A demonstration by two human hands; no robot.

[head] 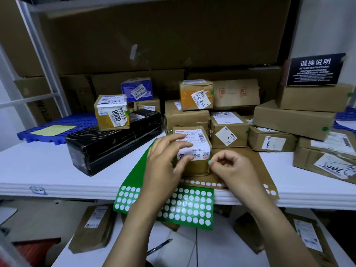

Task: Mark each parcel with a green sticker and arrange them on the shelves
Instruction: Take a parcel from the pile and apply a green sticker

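Thumb and forefinger (214, 165) of the right hand (234, 171) pinch a green sticker (208, 161) while the other fingers curl loosely behind. The sticker sits at the front right corner of a small parcel (194, 168); whether it already touches the cardboard I cannot tell. The left hand (163, 162) grips that parcel, fingers lying across its white label on top and thumb pressed against the front face.

The parcel stands near the front edge of the white shelf (48, 170), on a brown backing sheet (250, 170) with white dots. Beside it, a green sticker sheet (185, 209) with many round gaps hangs over the shelf's front edge under the left wrist.

Left of the hands lies a long black box (115, 139), and a parcel marked 6008 (112, 112) rests on it. Toward the back edge are a blue box (137, 89) and an orange-fronted parcel (196, 95). Brown cartons (292, 120) are stacked toward the right edge. Several of these bear green dots. A blue mat (57, 130) lies at the back left. On the lower shelf lie more parcels and a pen (159, 246).
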